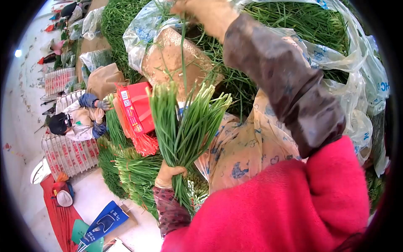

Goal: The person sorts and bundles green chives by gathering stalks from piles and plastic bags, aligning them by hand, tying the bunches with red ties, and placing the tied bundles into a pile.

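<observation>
My left hand [168, 174] is closed around the lower part of a thick bunch of garlic chives [180, 122]. The pale cut ends fan out at the top and the leaves hang below my wrist. At the top edge, my right hand [205, 14], smeared by motion and partly cut off, has its fingers closed at a thin chive stalk [183, 59] that hangs down. A brown block with a patterned top [174, 59] lies below that hand, with loose bits of green on it. A patterned apron [252, 143] covers my lap.
Loose chives [294, 21] lie in clear plastic bags [357, 63]. Red packaging [138, 109] with red ties sits left of my bunch, above bundled chives [138, 176]. Another person [77, 117] works at the left beside stacked white crates [69, 153]. A blue bag [103, 222] lies lower left.
</observation>
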Demonstrator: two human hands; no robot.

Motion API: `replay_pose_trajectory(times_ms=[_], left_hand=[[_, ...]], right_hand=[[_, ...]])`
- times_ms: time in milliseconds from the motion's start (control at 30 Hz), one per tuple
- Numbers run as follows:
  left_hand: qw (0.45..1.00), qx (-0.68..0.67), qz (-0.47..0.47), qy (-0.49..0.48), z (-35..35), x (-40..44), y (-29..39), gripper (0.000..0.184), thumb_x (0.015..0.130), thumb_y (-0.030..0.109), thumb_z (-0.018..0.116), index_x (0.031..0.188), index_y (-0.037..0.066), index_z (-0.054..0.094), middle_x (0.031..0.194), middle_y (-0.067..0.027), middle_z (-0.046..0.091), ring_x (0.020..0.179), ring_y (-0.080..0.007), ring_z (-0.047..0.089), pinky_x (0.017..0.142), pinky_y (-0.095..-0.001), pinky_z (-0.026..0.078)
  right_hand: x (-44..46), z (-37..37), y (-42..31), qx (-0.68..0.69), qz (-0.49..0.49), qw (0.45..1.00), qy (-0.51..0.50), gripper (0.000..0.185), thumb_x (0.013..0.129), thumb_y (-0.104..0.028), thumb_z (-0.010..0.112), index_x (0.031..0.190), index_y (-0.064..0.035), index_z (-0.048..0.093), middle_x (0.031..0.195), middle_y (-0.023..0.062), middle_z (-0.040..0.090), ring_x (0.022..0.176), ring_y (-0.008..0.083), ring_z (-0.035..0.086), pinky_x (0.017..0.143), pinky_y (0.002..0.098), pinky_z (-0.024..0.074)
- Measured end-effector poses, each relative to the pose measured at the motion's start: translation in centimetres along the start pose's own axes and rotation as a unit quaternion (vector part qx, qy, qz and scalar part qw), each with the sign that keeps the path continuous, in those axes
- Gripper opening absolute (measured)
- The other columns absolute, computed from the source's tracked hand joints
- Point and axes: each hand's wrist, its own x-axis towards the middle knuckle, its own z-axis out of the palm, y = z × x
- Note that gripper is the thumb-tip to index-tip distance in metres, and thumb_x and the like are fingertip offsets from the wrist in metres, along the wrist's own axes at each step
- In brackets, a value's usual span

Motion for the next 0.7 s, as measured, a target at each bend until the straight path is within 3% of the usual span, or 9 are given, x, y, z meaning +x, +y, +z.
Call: replay_pose_trajectory(times_ms=[33, 67, 100, 167, 300, 500, 600, 633, 700], left_hand=[[0.999, -0.047, 0.002, -0.004, -0.1, -0.3, -0.7, 0.044, 0.069, -0.001, 0.073, 0.109, -0.008, 0.055, 0.087, -0.0166, 0.064, 0.060, -0.0220, 0.061, 0.053, -0.0326, 0.050], [0.995, -0.092, 0.001, 0.022, 0.9, -0.8, -0.9, 0.046, 0.069, 0.000, 0.074, 0.110, -0.008, 0.055, 0.090, -0.0172, 0.064, 0.061, -0.0215, 0.060, 0.054, -0.0329, 0.050], [0.995, -0.096, 0.004, 0.024, 0.6, -0.9, -1.6, 0.046, 0.069, 0.000, 0.074, 0.110, -0.008, 0.055, 0.090, -0.0172, 0.064, 0.061, -0.0215, 0.060, 0.054, -0.0329, 0.050], [0.993, -0.117, 0.012, 0.004, -0.5, -1.1, -3.2, 0.048, 0.069, 0.001, 0.074, 0.112, -0.007, 0.054, 0.091, -0.0174, 0.063, 0.062, -0.0220, 0.060, 0.054, -0.0333, 0.050], [0.988, -0.154, 0.029, 0.006, 0.2, -1.5, -4.0, 0.049, 0.071, 0.003, 0.074, 0.114, -0.007, 0.054, 0.094, -0.0177, 0.063, 0.063, -0.0216, 0.058, 0.056, -0.0331, 0.050], [0.989, -0.142, 0.025, -0.017, 0.5, -1.5, -5.1, 0.049, 0.072, 0.005, 0.073, 0.116, -0.008, 0.053, 0.096, -0.0170, 0.063, 0.062, -0.0209, 0.057, 0.054, -0.0322, 0.047], [0.982, -0.183, 0.010, -0.033, 1.3, -1.9, -5.6, 0.050, 0.073, 0.005, 0.073, 0.117, -0.006, 0.053, 0.095, -0.0166, 0.063, 0.062, -0.0211, 0.056, 0.054, -0.0317, 0.046], [0.982, -0.184, 0.010, -0.033, 0.9, -1.8, -6.5, 0.050, 0.073, 0.005, 0.073, 0.117, -0.006, 0.053, 0.095, -0.0166, 0.063, 0.062, -0.0211, 0.056, 0.054, -0.0317, 0.046], [0.971, -0.232, -0.004, -0.056, 0.3, -1.6, -8.1, 0.051, 0.073, 0.005, 0.072, 0.119, -0.006, 0.052, 0.095, -0.0171, 0.063, 0.063, -0.0211, 0.055, 0.054, -0.0329, 0.045]], right_hand=[[2.3, 0.1, 2.1, 0.334, 0.069, 0.940, 0.025, 0.017, 0.085, -0.018, 0.069, 0.100, -0.0102, 0.069, 0.087, 0.0080, 0.069, 0.073, 0.0226, 0.064, 0.063, 0.0316, 0.0502], [5.3, 0.2, 6.0, 0.069, -0.013, 0.997, -0.032, 0.024, 0.083, -0.023, 0.069, 0.105, -0.0115, 0.068, 0.092, 0.0093, 0.069, 0.083, 0.0213, 0.064, 0.073, 0.0330, 0.0509], [5.7, -0.2, 5.3, -0.201, -0.098, 0.971, -0.084, 0.032, 0.081, -0.028, 0.069, 0.109, -0.0129, 0.067, 0.098, 0.0106, 0.069, 0.092, 0.0199, 0.065, 0.083, 0.0344, 0.0517], [-0.9, -2.1, 2.5, -0.292, 0.038, 0.937, -0.191, 0.043, 0.080, -0.038, 0.069, 0.112, -0.0096, 0.067, 0.105, 0.0152, 0.069, 0.097, 0.0275, 0.065, 0.088, 0.0393, 0.0509], [-5.6, 0.9, 3.9, -0.236, 0.087, 0.828, -0.501, 0.081, 0.072, -0.044, 0.075, 0.138, -0.0082, 0.043, 0.123, 0.0216, 0.059, 0.111, 0.0313, 0.059, 0.097, 0.0403, 0.0450], [-10.7, 5.5, 3.4, -0.225, 0.144, 0.828, -0.492, 0.083, 0.070, -0.028, 0.074, 0.142, -0.0075, 0.037, 0.112, 0.0184, 0.065, 0.101, 0.0340, 0.063, 0.086, 0.0380, 0.0502], [-10.0, 5.7, 5.1, -0.108, 0.111, 0.948, -0.279, 0.054, 0.076, -0.020, 0.068, 0.128, -0.0098, 0.057, 0.110, 0.0104, 0.068, 0.101, 0.0265, 0.064, 0.088, 0.0348, 0.0506], [-8.8, 5.4, 5.4, -0.059, 0.213, 0.938, -0.266, 0.042, 0.078, -0.017, 0.067, 0.120, -0.0114, 0.063, 0.108, 0.0072, 0.069, 0.098, 0.0204, 0.064, 0.087, 0.0323, 0.0505], [-6.7, 4.1, 6.4, 0.058, 0.210, 0.967, -0.132, 0.024, 0.078, -0.017, 0.073, 0.102, -0.0130, 0.072, 0.098, 0.0017, 0.070, 0.089, 0.0137, 0.063, 0.082, 0.0277, 0.0509]])
